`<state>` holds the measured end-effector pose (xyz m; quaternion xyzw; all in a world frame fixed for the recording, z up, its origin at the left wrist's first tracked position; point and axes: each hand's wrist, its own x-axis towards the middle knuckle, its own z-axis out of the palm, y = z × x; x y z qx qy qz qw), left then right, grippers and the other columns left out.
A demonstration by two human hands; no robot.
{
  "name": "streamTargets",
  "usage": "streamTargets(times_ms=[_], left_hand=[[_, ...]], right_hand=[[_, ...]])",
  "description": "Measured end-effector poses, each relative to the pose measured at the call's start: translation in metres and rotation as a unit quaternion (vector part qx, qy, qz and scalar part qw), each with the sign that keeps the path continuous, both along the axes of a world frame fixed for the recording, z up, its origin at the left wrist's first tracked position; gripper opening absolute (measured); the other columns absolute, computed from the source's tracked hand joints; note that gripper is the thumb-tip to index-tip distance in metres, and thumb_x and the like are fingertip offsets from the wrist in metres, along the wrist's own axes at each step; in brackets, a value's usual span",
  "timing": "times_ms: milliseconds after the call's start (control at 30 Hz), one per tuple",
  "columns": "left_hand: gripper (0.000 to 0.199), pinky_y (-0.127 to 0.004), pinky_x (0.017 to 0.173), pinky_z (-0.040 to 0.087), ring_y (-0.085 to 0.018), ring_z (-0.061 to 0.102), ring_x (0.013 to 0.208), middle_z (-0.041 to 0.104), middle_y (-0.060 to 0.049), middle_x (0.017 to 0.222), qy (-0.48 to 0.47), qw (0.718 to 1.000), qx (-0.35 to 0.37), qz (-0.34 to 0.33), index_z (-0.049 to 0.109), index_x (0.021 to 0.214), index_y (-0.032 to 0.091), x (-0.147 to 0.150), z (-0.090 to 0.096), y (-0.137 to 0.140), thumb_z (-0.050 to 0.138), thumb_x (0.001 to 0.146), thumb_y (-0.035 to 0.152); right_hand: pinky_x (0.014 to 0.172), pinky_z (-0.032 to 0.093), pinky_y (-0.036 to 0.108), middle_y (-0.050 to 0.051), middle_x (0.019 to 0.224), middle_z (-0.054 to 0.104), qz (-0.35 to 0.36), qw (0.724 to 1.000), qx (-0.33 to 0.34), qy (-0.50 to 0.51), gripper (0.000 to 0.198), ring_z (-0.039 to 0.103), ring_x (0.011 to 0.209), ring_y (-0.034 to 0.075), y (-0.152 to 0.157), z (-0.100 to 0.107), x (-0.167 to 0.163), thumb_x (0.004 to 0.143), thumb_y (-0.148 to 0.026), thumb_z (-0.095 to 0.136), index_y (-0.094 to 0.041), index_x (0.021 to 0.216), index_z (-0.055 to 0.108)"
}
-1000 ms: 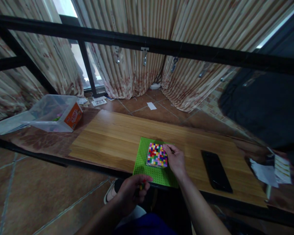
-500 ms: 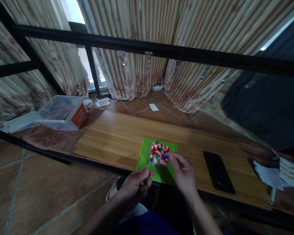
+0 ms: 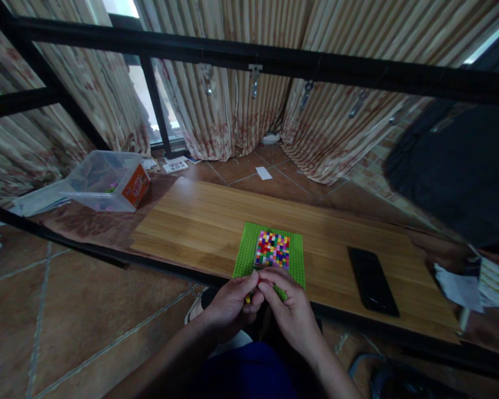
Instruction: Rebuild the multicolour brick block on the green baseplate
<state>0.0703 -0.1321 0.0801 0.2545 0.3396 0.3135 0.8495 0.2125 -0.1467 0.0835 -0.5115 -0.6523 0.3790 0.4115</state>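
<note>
My left hand (image 3: 235, 302) is closed on small building bricks; a yellow one (image 3: 248, 298) peeks out between its fingers. At its fingertips my right hand (image 3: 286, 302) meets it, thumb and forefinger pinched at a small red brick (image 3: 260, 281). Just beyond both hands lies a green studded baseplate (image 3: 243, 252), partly covered by my right hand. On it stands a square block of many-coloured bricks (image 3: 273, 248), its top a mosaic of red, white, purple, yellow and pink. The fingers hide how many bricks my left hand holds.
The baseplate rests on a wooden board (image 3: 203, 216). A black phone (image 3: 372, 281) lies to the right, papers (image 3: 459, 288) farther right. A clear plastic box (image 3: 103, 180) with an orange label stands at the left. A dark metal bar (image 3: 233, 52) crosses ahead of the curtains.
My right hand has moved from the right edge of the brick block down and left to my left hand's fingertips. The view has shifted slightly.
</note>
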Motion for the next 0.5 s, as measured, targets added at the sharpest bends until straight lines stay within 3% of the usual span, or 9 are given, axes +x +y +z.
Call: streamTargets(times_ms=[333, 433, 500], left_hand=[[0.043, -0.022, 0.041, 0.009, -0.003, 0.016, 0.039, 0.029, 0.007, 0.044, 0.014, 0.999, -0.021, -0.035, 0.046, 0.058, 0.015, -0.003, -0.015, -0.006, 0.052, 0.082, 0.051], [0.044, -0.021, 0.041, 0.010, -0.003, 0.017, 0.038, 0.030, 0.007, 0.045, 0.029, 0.998, -0.032, -0.037, 0.049, 0.059, 0.014, -0.002, -0.013, -0.006, 0.052, 0.082, 0.051], [0.037, -0.020, 0.041, 0.010, -0.002, 0.017, 0.039, 0.035, 0.007, 0.049, 0.030, 0.998, -0.040, -0.031, 0.056, 0.070, 0.013, 0.000, -0.009, -0.004, 0.057, 0.080, 0.049]], right_hand=[[0.086, 0.046, 0.034, 0.004, 0.099, 0.062, 0.038, 0.996, 0.025, -0.081, 0.013, 0.057, 0.097, 0.019, -0.004, 0.002, 0.009, 0.089, -0.027, 0.052, -0.025, 0.092, 0.065], [0.082, 0.047, 0.032, 0.003, 0.093, 0.064, 0.014, 0.997, 0.031, -0.067, 0.011, 0.059, 0.092, 0.018, -0.002, 0.000, 0.015, 0.088, -0.029, 0.054, -0.024, 0.087, 0.065], [0.078, 0.048, 0.030, 0.002, 0.089, 0.066, -0.032, 0.998, 0.024, -0.051, 0.013, 0.061, 0.087, 0.018, 0.002, -0.002, 0.021, 0.087, -0.032, 0.055, -0.023, 0.088, 0.065]])
